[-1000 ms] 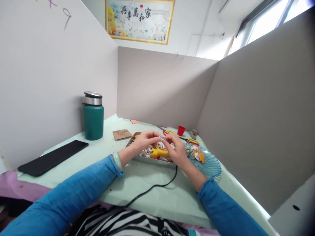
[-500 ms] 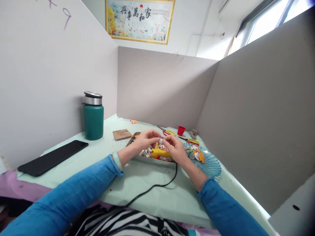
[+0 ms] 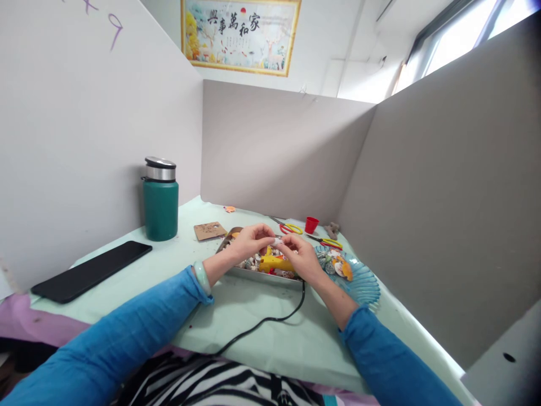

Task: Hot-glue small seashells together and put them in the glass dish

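Above a metal tray (image 3: 253,274) of shells, my left hand (image 3: 253,239) and my right hand (image 3: 302,256) meet fingertip to fingertip. Both pinch a small white piece (image 3: 278,241), perhaps a shell; the fingers cover too much of it to tell its kind. Below them a yellow glue gun (image 3: 274,263) lies across the shells (image 3: 249,262) in the tray. Its black cord (image 3: 270,320) runs over the cloth towards my body. Right of my right hand is a blue scalloped plate (image 3: 366,287) bearing several shells (image 3: 336,264).
Behind the tray lie two pairs of scissors, one red and yellow (image 3: 291,228), one yellow-handled (image 3: 331,243), near a red cup (image 3: 311,225). A brown card (image 3: 210,230), a green flask (image 3: 160,206) and a long black object (image 3: 93,270) are left. Grey partitions (image 3: 279,146) enclose the table.
Both hands stay nearly in place over the tray. The small white piece between the fingertips has shifted slightly; everything else looks the same.
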### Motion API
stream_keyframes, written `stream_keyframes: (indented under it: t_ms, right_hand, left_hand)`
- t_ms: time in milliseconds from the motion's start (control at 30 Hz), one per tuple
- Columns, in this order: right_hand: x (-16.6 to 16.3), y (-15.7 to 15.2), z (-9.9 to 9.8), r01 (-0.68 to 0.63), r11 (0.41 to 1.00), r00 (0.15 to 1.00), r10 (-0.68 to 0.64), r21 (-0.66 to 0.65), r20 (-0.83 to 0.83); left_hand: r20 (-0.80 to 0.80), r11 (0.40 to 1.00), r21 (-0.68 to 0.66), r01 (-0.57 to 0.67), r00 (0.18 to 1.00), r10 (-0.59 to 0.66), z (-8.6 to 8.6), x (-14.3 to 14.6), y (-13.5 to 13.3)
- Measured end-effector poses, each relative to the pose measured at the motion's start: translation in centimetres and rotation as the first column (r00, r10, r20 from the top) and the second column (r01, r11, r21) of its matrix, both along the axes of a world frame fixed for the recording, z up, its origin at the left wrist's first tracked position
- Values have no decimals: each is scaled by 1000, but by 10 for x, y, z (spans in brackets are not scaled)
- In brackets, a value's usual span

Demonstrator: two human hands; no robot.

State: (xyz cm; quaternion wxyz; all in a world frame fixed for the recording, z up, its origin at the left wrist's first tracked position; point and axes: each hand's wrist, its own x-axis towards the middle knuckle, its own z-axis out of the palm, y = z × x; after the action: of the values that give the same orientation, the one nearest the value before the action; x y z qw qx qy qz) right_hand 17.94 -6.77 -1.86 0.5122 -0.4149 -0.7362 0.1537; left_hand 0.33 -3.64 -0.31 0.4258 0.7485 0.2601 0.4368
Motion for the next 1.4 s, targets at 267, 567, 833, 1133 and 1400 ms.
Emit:
stream_keyframes:
  t_ms: [267,567,833,1133,1400]
  right_hand:
    - [0,-1,-2,43,986,989,-65,161,133]
    - [1,-3,-1,48,963,985,-90,266,149]
    - [-1,-4,4,28,990,999,-32,135,27]
    - [1,1,1,-99,992,992,92,-80,-86]
    - [2,0,0,-128,982,987,111,-138,-120]
  left_hand:
    - [-131,976,189,-106,983,132,-2,0,2]
    - [-147,949,289,-122,974,170,-3,-1,4]
    - [-47,996,83,-44,998,47,0,0,3]
    - [-89,992,-109,69,993,-79,1,-7,8]
    - [-15,969,-207,132,990,-138,4,-8,1]
